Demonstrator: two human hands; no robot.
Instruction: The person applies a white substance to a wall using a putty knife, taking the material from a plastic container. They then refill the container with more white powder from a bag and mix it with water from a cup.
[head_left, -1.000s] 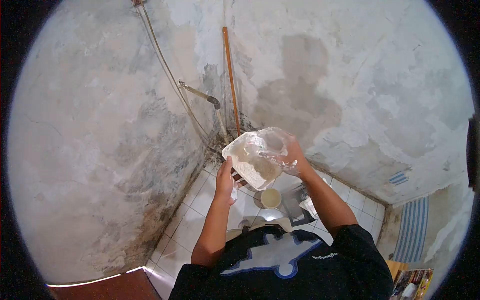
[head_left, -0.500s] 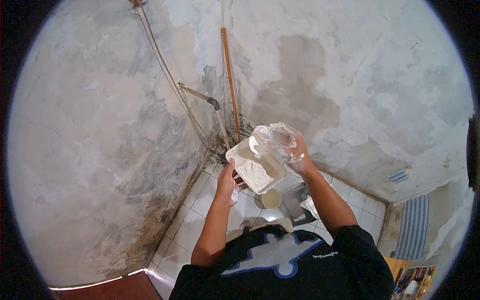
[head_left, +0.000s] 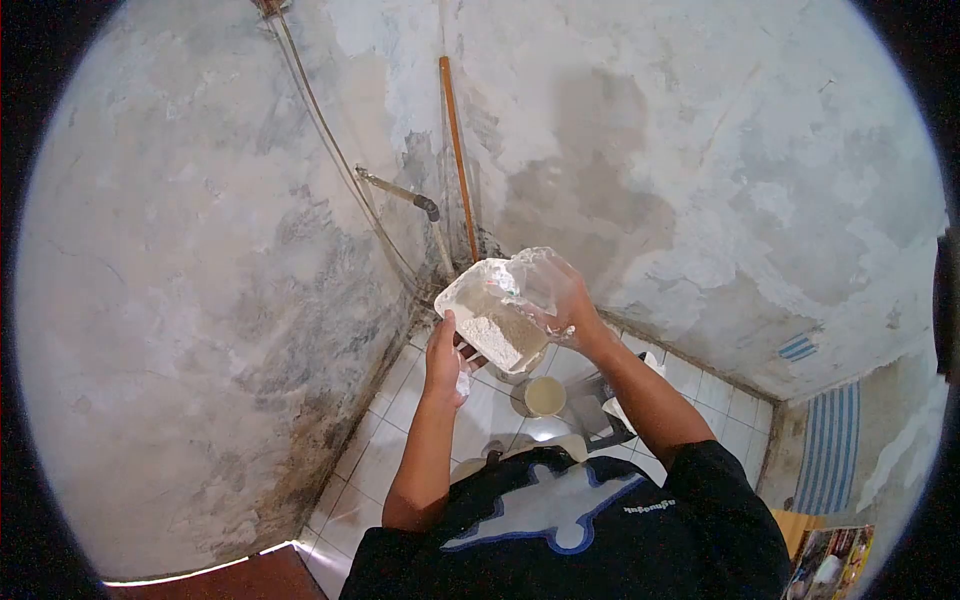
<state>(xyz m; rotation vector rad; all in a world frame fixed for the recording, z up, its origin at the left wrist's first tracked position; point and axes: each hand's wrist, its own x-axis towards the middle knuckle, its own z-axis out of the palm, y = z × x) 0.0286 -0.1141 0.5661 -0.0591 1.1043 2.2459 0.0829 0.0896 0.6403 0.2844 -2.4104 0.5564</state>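
Note:
My left hand [head_left: 445,355] grips the left side of a whitish plastic tub [head_left: 520,325], with the thumb at its rim and fingers underneath. White powder [head_left: 493,342] lies heaped inside the tub toward the near side. In my right hand [head_left: 577,312] is a clear plastic bag [head_left: 540,275], smeared with white powder and tilted over the tub's far right edge. The fingers of that hand are partly hidden by the bag. White dust marks my right hand, and a white patch shows at my left wrist.
Below on the tiled floor [head_left: 490,415] stands a pale round container [head_left: 545,397], beside a dark grey stool-like object [head_left: 605,425]. Stained walls meet in the corner ahead, with an orange pipe [head_left: 458,150] and a bent pipe [head_left: 425,207]. A blue striped sheet [head_left: 828,450] is at right.
The tub and both hands have shifted slightly left and up. The bag is tipped further over the tub, and less powder shows in it.

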